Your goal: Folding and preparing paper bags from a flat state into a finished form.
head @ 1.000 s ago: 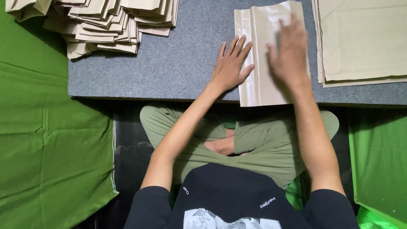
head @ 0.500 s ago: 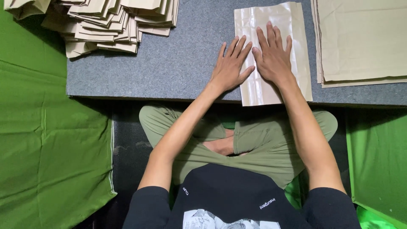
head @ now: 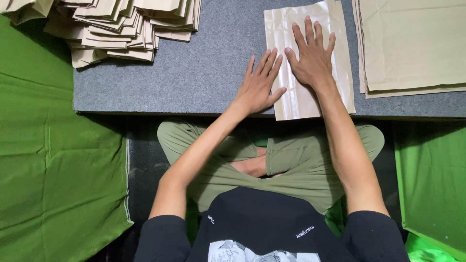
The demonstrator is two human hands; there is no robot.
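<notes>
I see my right hand [head: 313, 58] pressed flat on a folded tan paper sheet [head: 296, 29], fingers spread wide and holding nothing, the palm resting on its glossy, creased rectangular surface. My left hand [head: 257, 87] lies flat too, fingers fanned wide and empty, mostly on the grey felt-like table [head: 194, 77], its thumb and fingertips touching the sheet's left edge. The sheet sits under and beyond my right fingers, its near edge at the table's front rim. To the right of my right fingers lies a neat stack of flat tan sheets [head: 412, 43]; well beyond my left fingers a loose heap of folded paper pieces [head: 111, 24]. Wrinkled green cloth [head: 53, 160] flanks the table.
</notes>
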